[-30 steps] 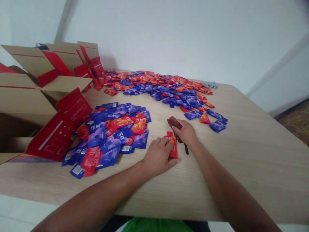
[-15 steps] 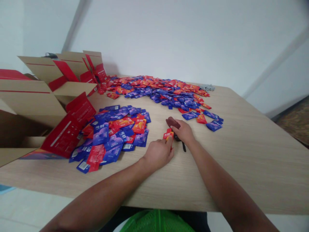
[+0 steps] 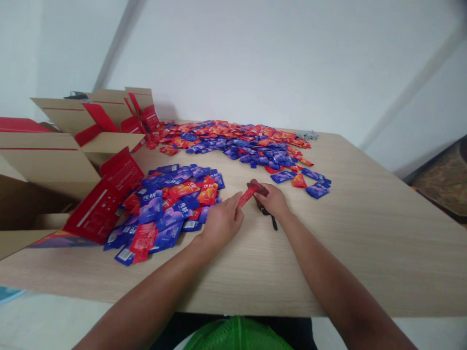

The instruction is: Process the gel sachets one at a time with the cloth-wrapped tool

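Note:
Between the thumb and fingers of my left hand (image 3: 224, 218) is a small red sachet (image 3: 247, 196), tilted up and seen nearly edge-on. Its upper end meets a flat dark brown object (image 3: 260, 188), which my right hand (image 3: 273, 200) pinches; I cannot make out its kind. Below that hand, a black strap-like piece (image 3: 274, 223) rests on the table; whether it joins the brown object is hidden. Left of my hands lies a heap of blue and red sachets (image 3: 170, 206), several with orange fruit pictures.
Open cardboard boxes (image 3: 40, 155) with red flaps stand along the left side. A long pile of red and blue sachets (image 3: 233, 141) runs across the back of the wooden table (image 3: 365, 233). A few loose sachets (image 3: 317, 189) lie at its right end, and a grey crumpled thing (image 3: 307, 136) behind.
My left hand has moved left, and the red sachet has turned from face-up to edge-on and tilted. My right hand stays near the same spot with the brown object. The view has shifted slightly.

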Available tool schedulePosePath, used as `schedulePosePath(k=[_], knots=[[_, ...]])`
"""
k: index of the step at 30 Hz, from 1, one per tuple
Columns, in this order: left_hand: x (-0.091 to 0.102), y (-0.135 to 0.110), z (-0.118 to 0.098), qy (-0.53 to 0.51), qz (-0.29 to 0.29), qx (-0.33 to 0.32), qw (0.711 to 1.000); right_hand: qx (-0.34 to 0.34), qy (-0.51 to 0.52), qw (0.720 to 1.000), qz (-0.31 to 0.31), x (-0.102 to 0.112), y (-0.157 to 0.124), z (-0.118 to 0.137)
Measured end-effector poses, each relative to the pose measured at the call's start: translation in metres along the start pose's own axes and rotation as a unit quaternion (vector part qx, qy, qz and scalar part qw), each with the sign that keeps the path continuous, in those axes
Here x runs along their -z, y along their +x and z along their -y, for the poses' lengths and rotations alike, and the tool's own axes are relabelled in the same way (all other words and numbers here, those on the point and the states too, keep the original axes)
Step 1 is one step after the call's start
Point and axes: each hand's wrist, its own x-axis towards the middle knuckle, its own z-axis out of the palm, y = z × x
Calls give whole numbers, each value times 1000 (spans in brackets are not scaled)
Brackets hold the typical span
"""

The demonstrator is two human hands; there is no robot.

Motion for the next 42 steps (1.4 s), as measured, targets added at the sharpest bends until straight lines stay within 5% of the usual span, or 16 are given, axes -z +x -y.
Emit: schedulePosePath(k=[7, 17, 27, 35, 42], knots=[[44, 26, 20, -12, -233, 30, 972, 4, 2, 1000, 0, 0, -1, -2], [98, 42, 85, 43, -409, 106, 905, -1, 4, 1000, -2, 0, -1, -2], [121, 33, 126, 52, -430, 151, 889, -7, -6, 1000, -7, -1, -1, -3], [116, 32, 150, 84, -412, 145, 896, -4, -16, 1000, -9, -3, -2, -6], [104, 35, 163, 81, -333, 135, 930, 3, -9, 1000, -6, 0, -3, -4]])
